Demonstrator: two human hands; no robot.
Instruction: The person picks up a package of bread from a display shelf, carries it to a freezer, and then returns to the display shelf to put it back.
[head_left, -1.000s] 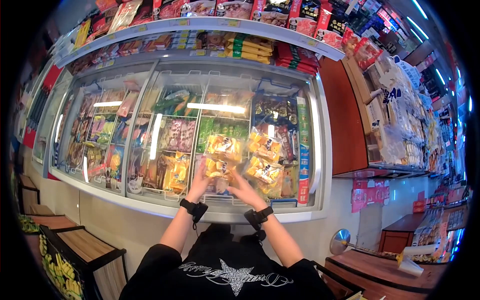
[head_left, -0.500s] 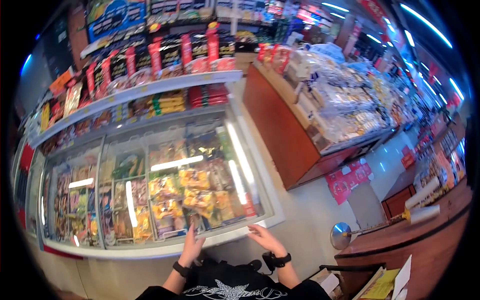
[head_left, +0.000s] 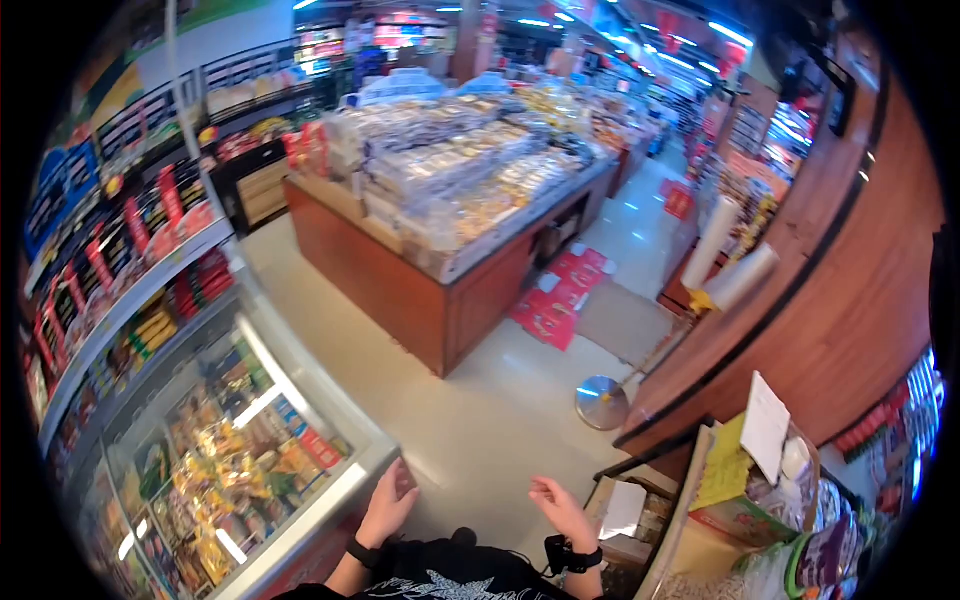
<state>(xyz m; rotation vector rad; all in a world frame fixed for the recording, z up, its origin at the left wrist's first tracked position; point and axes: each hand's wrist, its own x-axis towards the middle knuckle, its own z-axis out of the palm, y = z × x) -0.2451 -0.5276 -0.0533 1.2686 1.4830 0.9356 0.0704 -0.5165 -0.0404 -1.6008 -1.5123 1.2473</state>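
Head view: both hands are hanging empty, fingers loosely spread.
Left hand [head_left: 390, 503]: resting beside the glass-topped white chest freezer [head_left: 300, 500] corner.
Right hand [head_left: 560, 508]: hovering open over the floor.
Freezer axis: running lower-left to upper-right.

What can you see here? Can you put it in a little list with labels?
place: shop aisle with pale floor
left hand: open, on the corner edge of the glass-topped freezer
right hand: open, in the air, holding nothing
in the freezer: yellow snack packets
middle: wooden display island piled with bagged goods
right: cardboard boxes, a stand with bag rolls
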